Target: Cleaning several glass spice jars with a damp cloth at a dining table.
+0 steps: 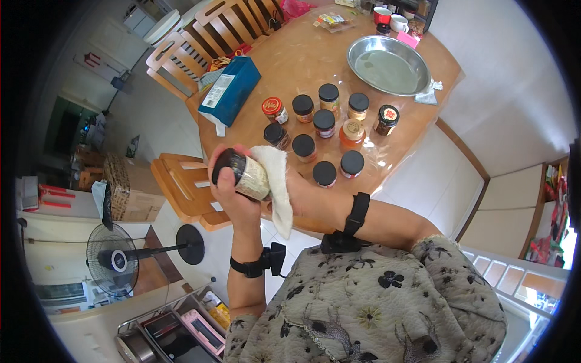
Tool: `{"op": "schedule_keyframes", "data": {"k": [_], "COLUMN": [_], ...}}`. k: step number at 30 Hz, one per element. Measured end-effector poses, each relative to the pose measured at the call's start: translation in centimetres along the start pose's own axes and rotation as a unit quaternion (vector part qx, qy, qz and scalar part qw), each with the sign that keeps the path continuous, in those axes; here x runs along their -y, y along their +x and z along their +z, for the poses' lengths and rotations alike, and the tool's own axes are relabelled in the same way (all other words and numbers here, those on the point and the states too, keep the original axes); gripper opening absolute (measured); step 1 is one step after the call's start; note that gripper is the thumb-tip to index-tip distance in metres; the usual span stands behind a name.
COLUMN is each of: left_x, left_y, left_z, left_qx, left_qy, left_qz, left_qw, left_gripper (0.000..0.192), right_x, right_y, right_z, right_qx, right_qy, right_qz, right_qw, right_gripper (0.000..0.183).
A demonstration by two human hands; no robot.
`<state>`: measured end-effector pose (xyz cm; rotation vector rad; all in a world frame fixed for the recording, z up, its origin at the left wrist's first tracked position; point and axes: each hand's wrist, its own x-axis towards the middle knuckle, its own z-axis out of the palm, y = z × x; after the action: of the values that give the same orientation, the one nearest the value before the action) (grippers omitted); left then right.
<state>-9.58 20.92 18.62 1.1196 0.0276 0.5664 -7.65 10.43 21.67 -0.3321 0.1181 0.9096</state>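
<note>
A jar with a black lid and a pale label (253,179) is tilted in my left hand (240,204), its lid towards the upper left. My right hand (303,193) holds a white cloth (278,181) against the jar's base end. The cloth hides most of my right fingers, and its lower end hangs down. Just beyond my hands, several lidded jars stand on the wooden table (290,50). Nearest are a dark jar (276,135), a black-lidded jar (304,147) and another black-lidded jar (325,174). A honey-coloured jar with a tan lid (352,134) stands among them.
A metal basin (388,66) with some liquid sits at the far right of the table. A blue tissue pack (231,90) lies at the left edge. Wooden chairs (181,59) line the left side. On the floor are a fan (113,261) and a cardboard box (140,193).
</note>
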Motion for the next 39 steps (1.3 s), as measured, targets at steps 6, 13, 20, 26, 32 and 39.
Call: {"op": "schedule_keyframes", "data": {"k": [6, 13, 20, 26, 32, 39], "left_x": [0.8, 1.2, 1.0, 2.8, 1.6, 2.2], "left_y": [0.4, -1.2, -1.8, -3.2, -4.1, -3.7], "left_z": [-0.3, -1.5, -2.8, -2.4, -1.2, -1.8], "left_qx": [-0.023, 0.039, 0.031, 0.073, 0.146, 0.122], "left_qy": [0.130, 0.201, 0.274, 0.311, 0.424, 0.525], "left_qz": [0.100, -0.011, -0.014, -0.007, -0.042, 0.013], "left_qw": [0.986, 0.979, 0.961, 0.947, 0.893, 0.842], "left_gripper": [0.043, 0.082, 0.074, 0.058, 0.049, 0.052], "right_x": [-1.2, -0.9, 0.7, 1.1, 0.8, -0.1], "right_y": [-0.1, -0.2, -0.8, -0.3, -0.5, 0.5], "right_z": [-2.0, -7.8, -7.8, -5.8, -4.4, -5.6], "right_qx": [-0.096, -0.038, -0.142, 0.058, -0.068, -0.068], "right_qy": [-0.266, -0.531, -0.606, -0.768, -0.816, -0.790], "right_qz": [-0.090, -0.202, -0.289, -0.487, -0.317, -0.271], "right_qw": [0.955, 0.822, 0.728, 0.412, 0.478, 0.546], "right_gripper": [0.032, 0.034, 0.027, 0.040, 0.036, 0.030]}}
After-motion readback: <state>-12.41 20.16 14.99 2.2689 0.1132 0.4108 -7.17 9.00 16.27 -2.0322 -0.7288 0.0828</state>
